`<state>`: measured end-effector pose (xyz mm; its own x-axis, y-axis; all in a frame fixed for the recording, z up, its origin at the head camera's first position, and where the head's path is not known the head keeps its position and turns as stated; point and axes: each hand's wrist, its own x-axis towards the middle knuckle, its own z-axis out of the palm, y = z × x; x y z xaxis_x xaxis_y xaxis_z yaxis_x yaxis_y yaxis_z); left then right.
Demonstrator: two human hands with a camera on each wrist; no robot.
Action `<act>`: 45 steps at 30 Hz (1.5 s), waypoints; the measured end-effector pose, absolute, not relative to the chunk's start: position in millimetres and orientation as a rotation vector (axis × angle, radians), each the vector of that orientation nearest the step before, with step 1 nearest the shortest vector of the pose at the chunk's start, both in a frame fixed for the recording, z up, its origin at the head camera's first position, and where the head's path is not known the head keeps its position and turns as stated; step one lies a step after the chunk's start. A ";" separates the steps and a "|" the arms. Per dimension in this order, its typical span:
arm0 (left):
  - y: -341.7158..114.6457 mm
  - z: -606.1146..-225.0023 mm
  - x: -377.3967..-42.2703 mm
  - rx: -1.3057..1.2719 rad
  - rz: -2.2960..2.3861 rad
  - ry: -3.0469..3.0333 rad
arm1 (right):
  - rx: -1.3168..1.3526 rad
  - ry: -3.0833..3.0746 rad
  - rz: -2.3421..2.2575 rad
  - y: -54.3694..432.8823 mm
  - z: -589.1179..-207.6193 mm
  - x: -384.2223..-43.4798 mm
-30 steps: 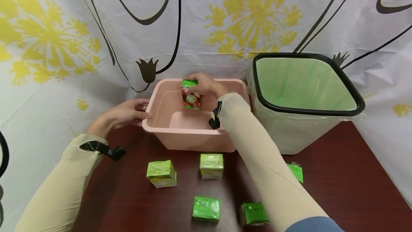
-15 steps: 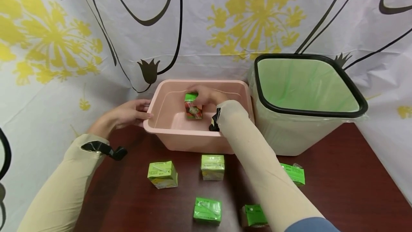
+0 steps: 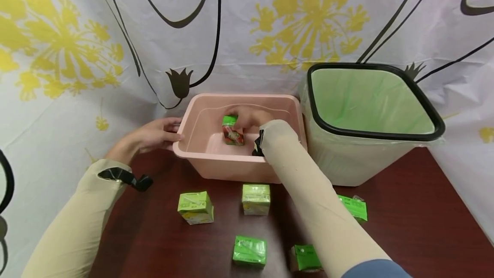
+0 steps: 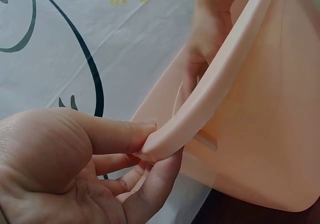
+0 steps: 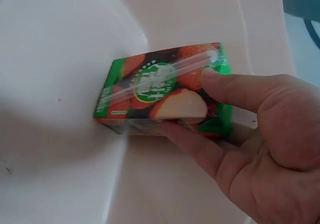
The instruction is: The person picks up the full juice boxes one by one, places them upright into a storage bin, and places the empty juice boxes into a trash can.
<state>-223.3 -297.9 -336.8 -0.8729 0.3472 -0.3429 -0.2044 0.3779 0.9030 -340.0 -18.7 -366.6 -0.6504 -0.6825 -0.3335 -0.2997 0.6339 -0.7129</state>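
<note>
A juice box with a green top and red fruit pictures stands inside the pink plastic basin. My right hand holds it near its upper end. In the right wrist view, the thumb and fingers pinch the juice box, which has a clear-wrapped straw across its front; its lower end is at the basin's floor. At the basin's left end, my left hand pinches the rim. The left wrist view shows the thumb of the left hand above the rim and curled fingers below it.
A bin with a black rim and clear liner stands right of the basin. In front, several more boxes stand on the dark table: two yellow-green ones, a green one, another green one, and one partly behind the right arm.
My right hand has lowered the juice box deeper into the basin. The left hand has kept its grip on the rim. The view has shifted slightly.
</note>
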 end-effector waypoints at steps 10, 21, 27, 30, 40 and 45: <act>-296.8 -335.1 -224.2 0.119 1.518 2.143 | -1.048 2.432 -0.447 -25.0 -297.2 -328.0; -299.1 -332.0 -223.9 0.122 1.515 2.141 | -1.330 2.516 -0.013 -19.3 -224.6 -264.7; -303.0 -337.0 -220.8 0.123 1.556 2.091 | -1.487 2.487 -0.068 10.6 -214.6 -214.8; -302.7 -338.4 -220.5 0.128 1.562 2.090 | -1.614 2.465 -0.142 35.4 -216.8 -193.4; -299.0 -337.4 -221.9 0.136 1.574 2.087 | -1.625 2.509 -0.370 132.4 -238.0 -142.0; -298.4 -337.4 -222.9 0.143 1.581 2.074 | -1.504 2.567 -0.370 174.8 -252.1 -116.3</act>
